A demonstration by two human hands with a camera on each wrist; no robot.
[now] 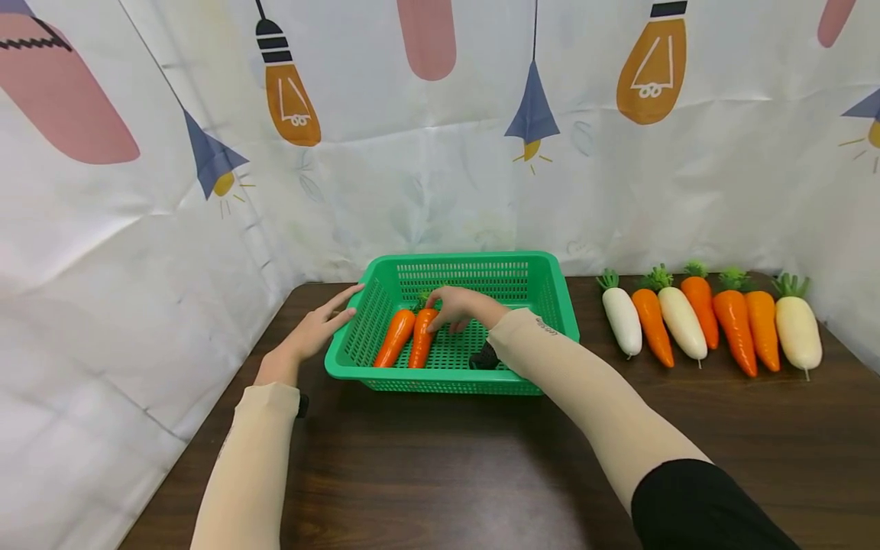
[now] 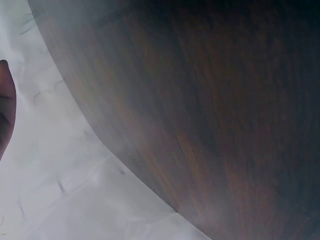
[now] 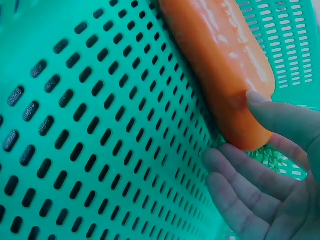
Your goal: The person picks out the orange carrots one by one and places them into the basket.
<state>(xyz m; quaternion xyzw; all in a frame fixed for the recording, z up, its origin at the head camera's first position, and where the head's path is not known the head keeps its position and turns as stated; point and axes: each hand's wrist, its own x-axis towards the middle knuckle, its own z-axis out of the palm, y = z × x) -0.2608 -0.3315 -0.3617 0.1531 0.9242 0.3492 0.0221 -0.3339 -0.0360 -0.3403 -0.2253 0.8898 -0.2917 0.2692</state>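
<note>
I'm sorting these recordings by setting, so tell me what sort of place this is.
Probably an improvised indoor recording or practice station: a wrinkled, lamp-printed sheet backs a dark table, and glossy, perhaps artificial carrots and white radishes lie lined up on it.

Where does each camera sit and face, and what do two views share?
Head: worn on the head, facing forward and down at the green perforated plastic basket; left hand, right hand and beige-sleeved forearms show.
Left wrist: on that wrist, facing the dark brown wooden tabletop and white patterned sheet; part of the left hand shows at the left edge.
Right wrist: on that wrist, facing an orange carrot inside the basket; the right hand's fingers show.
Head and right wrist share the basket, carrot and right hand.
</note>
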